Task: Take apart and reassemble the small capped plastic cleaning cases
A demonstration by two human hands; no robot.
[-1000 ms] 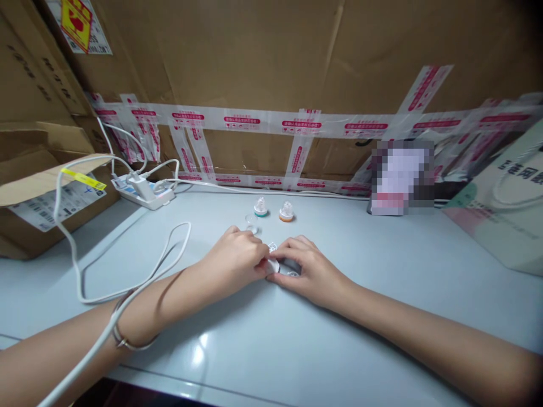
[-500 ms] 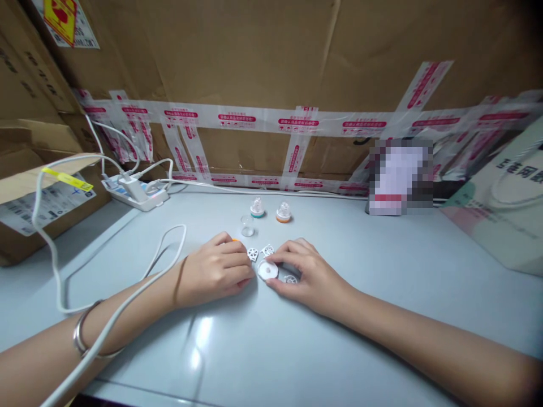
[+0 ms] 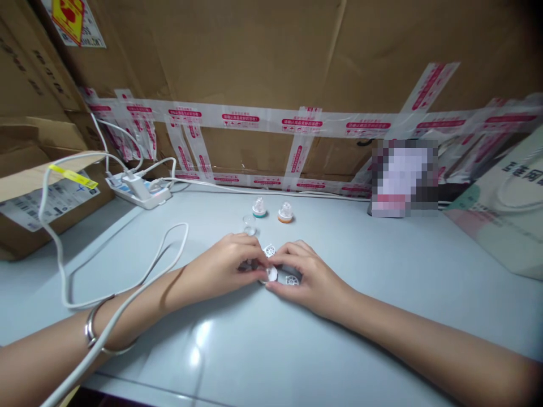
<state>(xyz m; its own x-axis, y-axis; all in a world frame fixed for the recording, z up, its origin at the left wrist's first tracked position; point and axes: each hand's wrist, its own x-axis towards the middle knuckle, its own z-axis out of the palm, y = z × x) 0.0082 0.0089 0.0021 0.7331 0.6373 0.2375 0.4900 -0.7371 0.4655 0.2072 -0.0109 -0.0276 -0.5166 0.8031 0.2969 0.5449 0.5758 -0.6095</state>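
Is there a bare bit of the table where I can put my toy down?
Yes! One bare patch of table lies between the right hand and the bag. Another lies between the forearms, below the hands. It's crowded around the white disc, with small wheels close by. On the left, the cable gets in the way.

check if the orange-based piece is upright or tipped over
Upright: the orange-based piece sits on the table with its orange rim at the bottom and its pale top pointing up.
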